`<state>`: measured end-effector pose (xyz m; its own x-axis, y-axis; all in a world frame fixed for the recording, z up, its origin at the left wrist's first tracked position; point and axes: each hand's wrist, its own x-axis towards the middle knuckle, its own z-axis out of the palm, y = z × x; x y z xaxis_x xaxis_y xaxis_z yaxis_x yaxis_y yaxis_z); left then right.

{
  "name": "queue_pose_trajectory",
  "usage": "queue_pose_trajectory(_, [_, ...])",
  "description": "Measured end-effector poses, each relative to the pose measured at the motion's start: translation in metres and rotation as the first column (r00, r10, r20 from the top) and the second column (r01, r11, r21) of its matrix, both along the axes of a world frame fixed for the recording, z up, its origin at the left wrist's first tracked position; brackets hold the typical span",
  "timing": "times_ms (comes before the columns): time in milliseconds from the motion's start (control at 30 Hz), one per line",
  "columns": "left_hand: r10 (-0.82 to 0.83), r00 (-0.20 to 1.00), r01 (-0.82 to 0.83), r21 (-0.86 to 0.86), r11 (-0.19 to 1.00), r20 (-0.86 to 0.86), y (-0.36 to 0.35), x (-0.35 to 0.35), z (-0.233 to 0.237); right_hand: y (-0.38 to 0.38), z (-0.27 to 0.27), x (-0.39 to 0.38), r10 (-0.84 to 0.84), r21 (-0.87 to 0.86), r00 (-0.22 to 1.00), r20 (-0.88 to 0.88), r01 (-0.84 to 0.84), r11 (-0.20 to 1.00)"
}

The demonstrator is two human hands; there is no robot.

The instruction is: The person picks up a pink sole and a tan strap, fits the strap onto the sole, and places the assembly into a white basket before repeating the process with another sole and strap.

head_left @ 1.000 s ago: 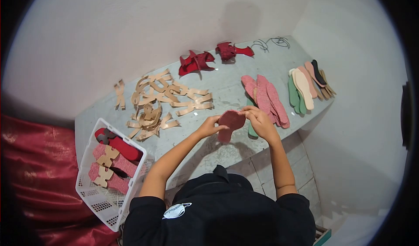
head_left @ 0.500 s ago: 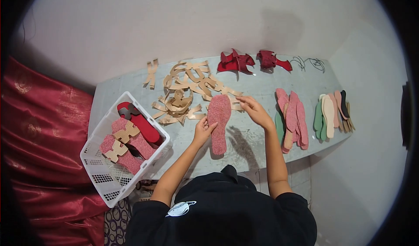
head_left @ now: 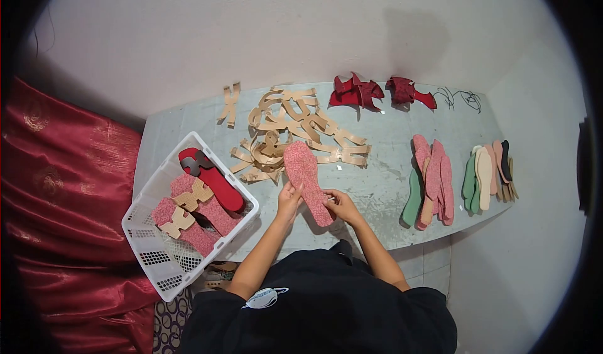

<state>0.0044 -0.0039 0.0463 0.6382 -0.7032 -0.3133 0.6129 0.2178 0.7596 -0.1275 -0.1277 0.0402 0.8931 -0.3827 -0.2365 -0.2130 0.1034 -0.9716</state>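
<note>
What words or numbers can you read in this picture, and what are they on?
No text is clear enough to read.
The pale logo on the black shirt seems to have letters, but they are too small and blurred.
I can see no writing on the pink sole being held, or on the white basket.

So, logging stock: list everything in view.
Held sole: 1, pink, both hands
Stacked soles: several, pink, table right
Lone sole: 1, green, beside stack
Fanned soles: several, green, cream, pink, black, brown, right end
Straps: many, beige, table left
Uppers: 2 bundles, red, table back
Cords: uncounted, black, back right
Basket: 1, white, left
Strapped soles: 3, pink, red, in basket
Table: 1, grey, centre
Curtain: 1, red, left
Walls: 2, pale, around
Shirt: 1, black, bottom
Left hand: 1, on sole
Right hand: 1, on sole
</note>
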Motion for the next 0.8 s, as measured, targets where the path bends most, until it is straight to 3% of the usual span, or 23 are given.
queue_pose_trajectory(67, [-0.045, 0.999, 0.045, 0.012, 0.999, 0.027, 0.004, -0.008, -0.014, 0.007, -0.005, 0.001, -0.058, 0.041, 0.998, 0.027, 0.057, 0.998])
queue_pose_trajectory(133, [-0.093, 0.995, 0.093, 0.001, 0.996, 0.045, 0.005, -0.019, -0.020, 0.011, -0.005, 0.001, -0.166, 0.206, 0.984, 0.061, 0.150, 0.967])
queue_pose_trajectory(267, [-0.070, 0.997, 0.070, -0.002, 0.998, -0.010, 0.007, -0.024, -0.033, -0.011, -0.023, -0.001, -0.129, 0.212, 0.992, 0.010, 0.124, 0.969])
queue_pose_trajectory(333, [-0.091, 0.995, 0.086, 0.104, 0.991, 0.048, 0.011, -0.020, -0.042, -0.035, -0.037, -0.001, -0.244, -0.156, 0.970, -0.010, 0.239, 0.958])
queue_pose_trajectory(367, [-0.088, 0.995, 0.083, 0.102, 0.991, 0.045, 0.013, -0.019, -0.044, -0.048, -0.034, -0.005, -0.278, -0.457, 0.959, -0.045, 0.228, 0.860])
queue_pose_trajectory(400, [-0.090, 0.994, 0.083, 0.109, 0.991, 0.054, 0.014, -0.018, -0.042, -0.058, -0.020, -0.007, -0.320, -0.713, 0.945, -0.064, 0.181, 0.677])
queue_pose_trajectory(467, [-0.089, 0.994, 0.082, 0.115, 0.990, 0.061, 0.016, -0.016, -0.037, -0.075, -0.011, -0.009, -0.354, -0.952, 0.931, -0.085, 0.029, 0.304])
queue_pose_trajectory(500, [-0.075, 0.996, 0.069, 0.089, 0.994, 0.058, 0.016, -0.015, -0.033, -0.089, -0.014, -0.011, -0.352, -0.952, 0.932, -0.088, 0.025, 0.304])
queue_pose_trajectory(567, [-0.057, 0.997, 0.053, 0.064, 0.997, 0.053, 0.017, -0.015, -0.028, -0.121, -0.031, -0.016, -0.179, -0.931, 0.918, -0.353, -0.363, -0.029])
queue_pose_trajectory(600, [-0.057, 0.997, 0.052, 0.073, 0.996, 0.057, 0.017, -0.014, -0.026, -0.127, -0.026, -0.017, -0.176, -0.931, 0.919, -0.353, -0.363, -0.031])
queue_pose_trajectory(667, [-0.052, 0.997, 0.047, 0.080, 0.996, 0.061, 0.019, -0.012, -0.022, -0.137, -0.014, -0.019, -0.082, -0.815, 0.820, -0.567, -0.572, -0.090])
queue_pose_trajectory(700, [-0.059, 0.997, 0.054, 0.081, 0.995, 0.055, 0.020, -0.012, -0.020, -0.143, -0.019, -0.020, -0.081, -0.814, 0.819, -0.568, -0.573, -0.094])
queue_pose_trajectory(767, [-0.065, 0.997, 0.061, 0.079, 0.995, 0.049, 0.020, -0.014, -0.019, -0.157, -0.041, -0.022, -0.009, -0.871, 0.932, -0.362, -0.342, -0.354])
queue_pose_trajectory(800, [-0.063, 0.997, 0.060, 0.064, 0.996, 0.046, 0.020, -0.015, -0.019, -0.157, -0.036, -0.020, -0.008, -0.870, 0.932, -0.362, -0.341, -0.357])
